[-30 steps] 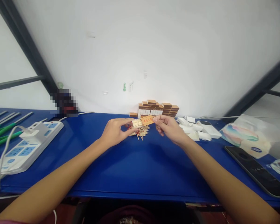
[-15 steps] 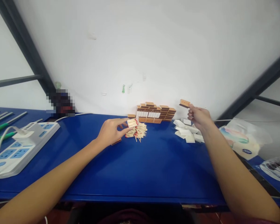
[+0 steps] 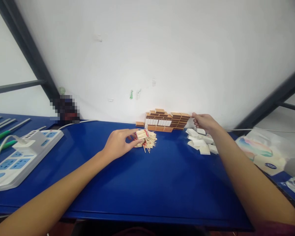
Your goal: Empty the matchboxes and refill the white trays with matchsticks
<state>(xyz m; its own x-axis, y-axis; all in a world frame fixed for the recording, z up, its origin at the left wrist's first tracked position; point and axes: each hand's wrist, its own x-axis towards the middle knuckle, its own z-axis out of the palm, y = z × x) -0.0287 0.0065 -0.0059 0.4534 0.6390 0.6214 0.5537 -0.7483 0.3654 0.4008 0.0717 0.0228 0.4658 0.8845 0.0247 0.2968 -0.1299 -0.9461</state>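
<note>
My left hand (image 3: pixel 120 142) is closed on a small open matchbox tray (image 3: pixel 142 134) filled with red-tipped matches. The tray is tilted above a loose heap of matches (image 3: pixel 151 140) on the blue table. At the right end of a stack of matchboxes (image 3: pixel 159 128) against the wall, my right hand (image 3: pixel 204 122) pinches the end of an orange-and-brown matchbox (image 3: pixel 185 115). That box rests on the top of the right-hand column, level with the box beside it. Several white pieces stand in a row within the stack.
White empty-looking trays (image 3: pixel 199 141) lie piled below my right hand. A tissue pack (image 3: pixel 263 154) is at the right. To the left are a power strip (image 3: pixel 27 157) with a plug and cable, and green-handled rods (image 3: pixel 5 134). One matchbox (image 3: pixel 139 124) stands left of the stack.
My right hand has moved left and down, bringing the matchbox from the air onto the stack's right column. My left hand still holds the filled tray, with its wrist slightly lower in view.
</note>
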